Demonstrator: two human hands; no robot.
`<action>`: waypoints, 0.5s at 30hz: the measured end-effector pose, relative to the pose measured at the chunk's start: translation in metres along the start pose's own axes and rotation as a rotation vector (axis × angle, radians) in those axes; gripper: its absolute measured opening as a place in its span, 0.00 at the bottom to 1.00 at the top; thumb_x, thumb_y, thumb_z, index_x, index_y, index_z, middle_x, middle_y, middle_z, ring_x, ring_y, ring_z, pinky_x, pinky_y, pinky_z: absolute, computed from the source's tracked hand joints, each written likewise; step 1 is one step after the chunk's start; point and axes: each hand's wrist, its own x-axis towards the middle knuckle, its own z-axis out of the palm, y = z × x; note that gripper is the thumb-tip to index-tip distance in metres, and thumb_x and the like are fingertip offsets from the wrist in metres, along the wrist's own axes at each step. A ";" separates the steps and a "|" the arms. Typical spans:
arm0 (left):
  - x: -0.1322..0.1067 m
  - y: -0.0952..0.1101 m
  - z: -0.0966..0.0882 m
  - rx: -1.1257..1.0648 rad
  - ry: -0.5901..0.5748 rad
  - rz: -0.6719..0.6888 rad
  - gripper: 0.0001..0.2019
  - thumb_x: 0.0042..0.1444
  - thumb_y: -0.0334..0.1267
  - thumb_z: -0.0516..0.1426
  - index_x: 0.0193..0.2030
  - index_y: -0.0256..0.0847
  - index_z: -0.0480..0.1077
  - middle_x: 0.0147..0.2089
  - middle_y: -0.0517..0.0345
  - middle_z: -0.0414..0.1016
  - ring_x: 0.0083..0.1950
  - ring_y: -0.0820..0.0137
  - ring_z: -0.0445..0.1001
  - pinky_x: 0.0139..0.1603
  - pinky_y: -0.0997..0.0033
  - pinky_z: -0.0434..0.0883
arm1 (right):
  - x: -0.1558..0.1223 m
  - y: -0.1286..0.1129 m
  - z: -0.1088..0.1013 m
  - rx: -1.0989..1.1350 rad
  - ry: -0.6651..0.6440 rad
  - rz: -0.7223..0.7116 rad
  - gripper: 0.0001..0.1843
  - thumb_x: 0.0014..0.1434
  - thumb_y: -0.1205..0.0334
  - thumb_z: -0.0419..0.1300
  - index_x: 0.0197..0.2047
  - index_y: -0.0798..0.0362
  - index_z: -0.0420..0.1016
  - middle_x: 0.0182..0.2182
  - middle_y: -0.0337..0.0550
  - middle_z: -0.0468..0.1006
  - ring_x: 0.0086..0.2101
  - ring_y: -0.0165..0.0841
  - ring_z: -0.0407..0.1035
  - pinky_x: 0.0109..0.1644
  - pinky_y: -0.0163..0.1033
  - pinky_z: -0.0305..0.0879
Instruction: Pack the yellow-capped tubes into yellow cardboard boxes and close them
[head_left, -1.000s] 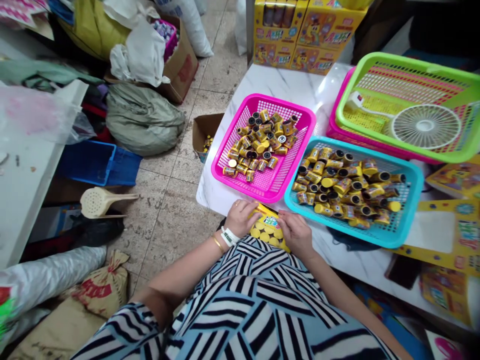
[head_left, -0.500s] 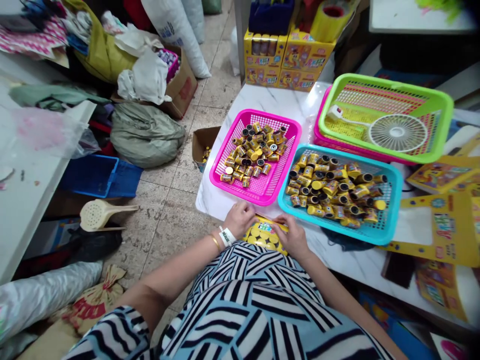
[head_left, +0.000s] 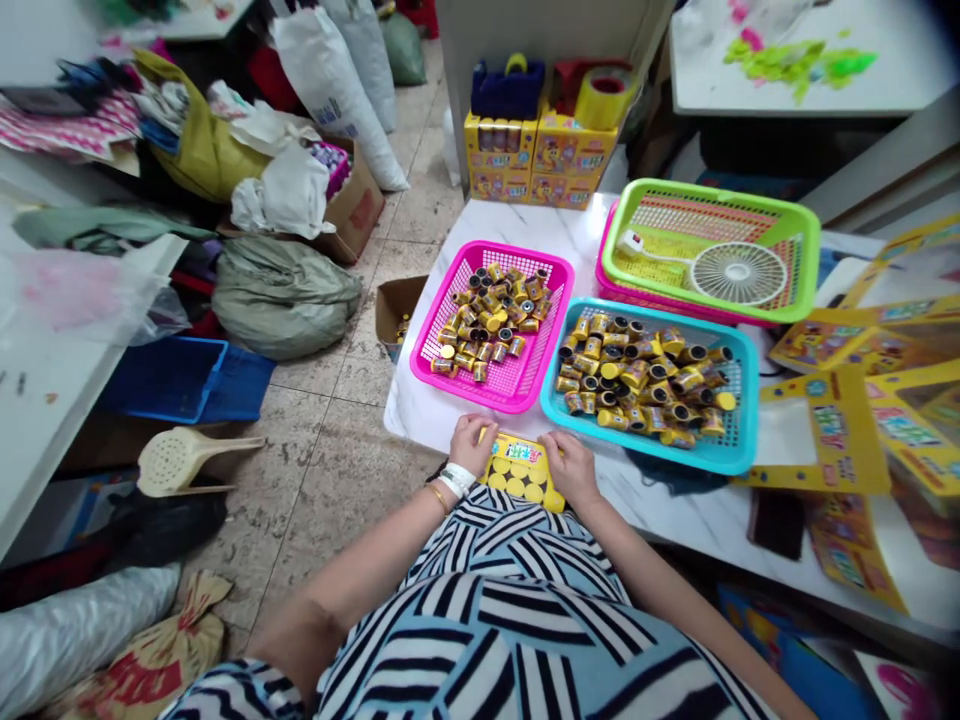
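A yellow box (head_left: 519, 484) is being held over the near edge of the desk (head_left: 405, 410).
Its ten o'clock corner is being pinched by the fingers of the left hand (head_left: 472, 446), its two o'clock corner by those of the right hand (head_left: 571, 467), perhaps so that it is being steadied evenly. Small yellow tubs (head_left: 448, 352) are being held in a pink basket (head_left: 525, 381) toward twelve o'clock and a blue basket (head_left: 645, 445) toward two, probably placed thus for easy reach. Farther out, toward one o'clock, a white fan (head_left: 739, 272) is being contained by a green basket (head_left: 807, 245).
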 end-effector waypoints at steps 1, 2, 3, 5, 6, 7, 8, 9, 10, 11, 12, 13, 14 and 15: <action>-0.004 -0.003 -0.001 -0.023 -0.011 -0.016 0.09 0.60 0.40 0.56 0.41 0.39 0.75 0.41 0.52 0.72 0.42 0.68 0.72 0.44 0.66 0.72 | -0.002 0.002 -0.002 0.056 -0.013 0.026 0.19 0.67 0.52 0.51 0.32 0.52 0.76 0.30 0.43 0.78 0.33 0.33 0.72 0.39 0.37 0.67; -0.008 -0.006 -0.002 -0.036 -0.027 -0.019 0.11 0.61 0.40 0.55 0.45 0.39 0.74 0.44 0.51 0.72 0.43 0.68 0.72 0.44 0.66 0.72 | -0.005 0.005 -0.003 0.101 -0.031 0.039 0.19 0.67 0.51 0.51 0.35 0.52 0.77 0.33 0.44 0.79 0.36 0.34 0.73 0.41 0.37 0.68; -0.011 -0.009 -0.002 -0.042 -0.047 -0.013 0.12 0.62 0.41 0.54 0.48 0.39 0.73 0.46 0.50 0.72 0.45 0.68 0.72 0.45 0.66 0.72 | -0.007 0.007 -0.005 0.127 -0.049 0.040 0.18 0.67 0.51 0.51 0.38 0.52 0.78 0.36 0.45 0.80 0.38 0.34 0.73 0.43 0.38 0.68; -0.015 -0.013 -0.001 -0.034 -0.076 0.001 0.14 0.63 0.43 0.52 0.49 0.40 0.72 0.47 0.49 0.72 0.50 0.66 0.71 0.50 0.63 0.71 | -0.010 0.012 -0.007 0.129 -0.076 0.023 0.17 0.66 0.51 0.52 0.42 0.52 0.78 0.40 0.46 0.80 0.42 0.36 0.74 0.47 0.39 0.68; -0.015 -0.014 0.000 -0.024 -0.080 -0.014 0.14 0.63 0.43 0.51 0.48 0.40 0.72 0.47 0.50 0.72 0.51 0.66 0.70 0.53 0.63 0.70 | -0.010 0.013 -0.007 0.111 -0.082 0.015 0.17 0.66 0.50 0.53 0.42 0.52 0.78 0.39 0.45 0.80 0.41 0.36 0.74 0.46 0.39 0.68; -0.015 -0.013 0.001 -0.019 -0.073 -0.046 0.14 0.64 0.43 0.50 0.47 0.40 0.72 0.46 0.50 0.72 0.52 0.66 0.70 0.54 0.62 0.69 | -0.010 0.012 -0.007 0.085 -0.081 0.012 0.17 0.66 0.50 0.52 0.39 0.52 0.78 0.37 0.45 0.81 0.39 0.36 0.74 0.44 0.39 0.69; -0.014 -0.011 0.001 -0.018 -0.060 -0.085 0.14 0.64 0.44 0.50 0.45 0.41 0.73 0.45 0.50 0.72 0.51 0.66 0.70 0.55 0.62 0.68 | -0.009 0.010 -0.008 0.055 -0.073 0.015 0.19 0.66 0.50 0.52 0.35 0.52 0.78 0.32 0.44 0.80 0.35 0.36 0.74 0.40 0.38 0.69; -0.013 -0.007 -0.001 -0.019 -0.041 -0.131 0.14 0.63 0.45 0.50 0.43 0.41 0.73 0.44 0.51 0.73 0.49 0.65 0.70 0.54 0.61 0.68 | -0.008 0.006 -0.009 0.024 -0.063 0.015 0.21 0.66 0.50 0.50 0.31 0.52 0.77 0.28 0.44 0.79 0.31 0.35 0.73 0.36 0.38 0.69; -0.012 -0.002 -0.002 -0.028 -0.028 -0.149 0.15 0.62 0.46 0.50 0.40 0.41 0.73 0.41 0.51 0.74 0.47 0.65 0.71 0.53 0.61 0.69 | -0.008 0.001 -0.011 -0.019 -0.040 0.009 0.23 0.67 0.49 0.49 0.27 0.52 0.75 0.24 0.43 0.78 0.27 0.35 0.72 0.31 0.37 0.68; -0.013 0.002 -0.005 -0.041 -0.003 -0.135 0.16 0.61 0.49 0.51 0.36 0.40 0.73 0.37 0.51 0.74 0.44 0.63 0.72 0.50 0.61 0.71 | -0.008 -0.004 -0.013 -0.054 -0.039 -0.013 0.24 0.67 0.51 0.47 0.26 0.52 0.74 0.23 0.43 0.77 0.25 0.35 0.72 0.29 0.37 0.68; -0.013 0.004 -0.006 -0.053 0.025 -0.118 0.18 0.60 0.52 0.51 0.33 0.40 0.73 0.34 0.50 0.74 0.41 0.62 0.73 0.47 0.60 0.72 | -0.010 -0.008 -0.014 -0.095 -0.031 -0.065 0.23 0.68 0.54 0.46 0.28 0.51 0.75 0.24 0.44 0.78 0.25 0.35 0.72 0.29 0.38 0.68; -0.013 0.003 -0.006 -0.067 0.047 -0.116 0.20 0.59 0.55 0.51 0.32 0.40 0.73 0.32 0.50 0.74 0.39 0.62 0.73 0.44 0.61 0.73 | -0.011 -0.010 -0.014 -0.153 0.002 -0.138 0.19 0.67 0.56 0.48 0.32 0.51 0.77 0.29 0.46 0.81 0.29 0.38 0.75 0.33 0.40 0.70; -0.012 0.000 -0.004 -0.095 0.027 -0.180 0.22 0.56 0.58 0.51 0.32 0.41 0.73 0.33 0.51 0.75 0.39 0.62 0.74 0.45 0.64 0.73 | -0.012 -0.011 -0.012 -0.205 0.016 -0.239 0.13 0.64 0.57 0.52 0.42 0.49 0.78 0.39 0.48 0.82 0.38 0.42 0.76 0.41 0.44 0.72; -0.010 -0.006 -0.002 -0.118 0.009 -0.247 0.23 0.54 0.60 0.53 0.32 0.42 0.74 0.35 0.52 0.76 0.40 0.62 0.75 0.45 0.65 0.73 | -0.012 -0.011 -0.009 -0.249 0.002 -0.347 0.16 0.59 0.56 0.59 0.50 0.46 0.76 0.47 0.48 0.80 0.45 0.47 0.75 0.47 0.49 0.72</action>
